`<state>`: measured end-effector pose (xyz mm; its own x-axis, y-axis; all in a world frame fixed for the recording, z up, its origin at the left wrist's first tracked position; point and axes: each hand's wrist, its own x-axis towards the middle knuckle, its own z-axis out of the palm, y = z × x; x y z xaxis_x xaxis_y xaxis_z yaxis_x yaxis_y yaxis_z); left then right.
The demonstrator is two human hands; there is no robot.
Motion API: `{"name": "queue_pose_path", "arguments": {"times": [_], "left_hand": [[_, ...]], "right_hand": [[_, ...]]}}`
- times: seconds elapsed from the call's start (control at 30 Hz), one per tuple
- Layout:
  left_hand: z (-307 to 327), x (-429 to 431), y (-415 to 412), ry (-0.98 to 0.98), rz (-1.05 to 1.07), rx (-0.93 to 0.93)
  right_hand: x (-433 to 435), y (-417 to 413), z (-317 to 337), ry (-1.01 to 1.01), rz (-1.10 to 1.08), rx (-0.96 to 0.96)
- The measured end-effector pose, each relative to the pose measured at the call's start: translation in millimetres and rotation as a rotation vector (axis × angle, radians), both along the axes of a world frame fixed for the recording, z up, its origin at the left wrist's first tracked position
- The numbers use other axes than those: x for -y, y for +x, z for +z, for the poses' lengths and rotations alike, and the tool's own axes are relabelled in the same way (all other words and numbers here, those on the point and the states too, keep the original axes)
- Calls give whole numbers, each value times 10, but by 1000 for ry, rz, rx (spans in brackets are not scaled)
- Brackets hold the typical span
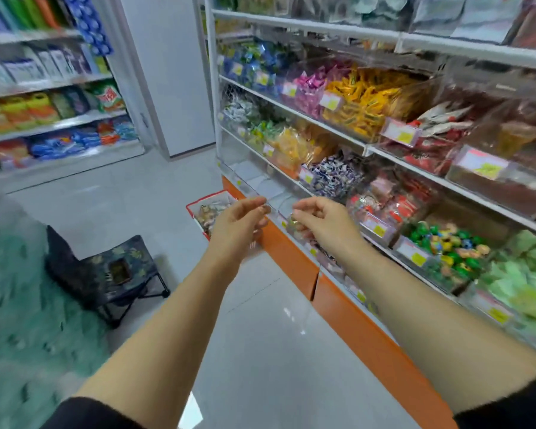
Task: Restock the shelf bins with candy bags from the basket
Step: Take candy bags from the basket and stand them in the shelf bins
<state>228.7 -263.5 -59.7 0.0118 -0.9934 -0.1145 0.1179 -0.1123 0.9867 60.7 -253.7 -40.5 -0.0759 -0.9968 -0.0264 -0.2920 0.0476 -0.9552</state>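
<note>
Both your arms are stretched out toward the candy shelf, hands near each other but not touching. Your left hand [240, 219] has thumb and forefinger close together right at the front edge of one of the clear plastic shelf bins [331, 178]. It's too blurry to tell whether it's actually pinching that edge. Your right hand [322, 221] has its fingers curled downward over a small greenish-clear blur. I can't tell if that's a packet in your grip or just sweets in the bin behind it.

The red-rimmed basket [205, 199] sits on the pale tiled floor [260, 335], up against the orange base panel [291, 255] of the shelf, partly hidden behind your left hand. The candy bags [205, 215] are in it.

Off to your left there's a dark patterned folding stool [106, 267] on the floor, well apart from the basket.
</note>
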Motion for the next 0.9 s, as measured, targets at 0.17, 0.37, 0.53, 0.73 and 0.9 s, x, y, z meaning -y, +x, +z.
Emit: {"name": "queue_pose_path", "arguments": {"times": [0.17,0.37,0.53,0.73,0.9], "left_hand": [[-36,734,250,21,23,12],[-83,1753,449,31,74,42],[-87,2497,702,57,132,25],[-238,3209,1144,99,178,-7],[-485,3920,1564,147,163,2]], "right_hand": [[790,224,-34,1,42,2],[1909,379,-112,14,96,31],[2890,648,-252,60,178,17],[3745,1151,-464,141,271,22],[4447,1554,-656,176,251,15]]}}
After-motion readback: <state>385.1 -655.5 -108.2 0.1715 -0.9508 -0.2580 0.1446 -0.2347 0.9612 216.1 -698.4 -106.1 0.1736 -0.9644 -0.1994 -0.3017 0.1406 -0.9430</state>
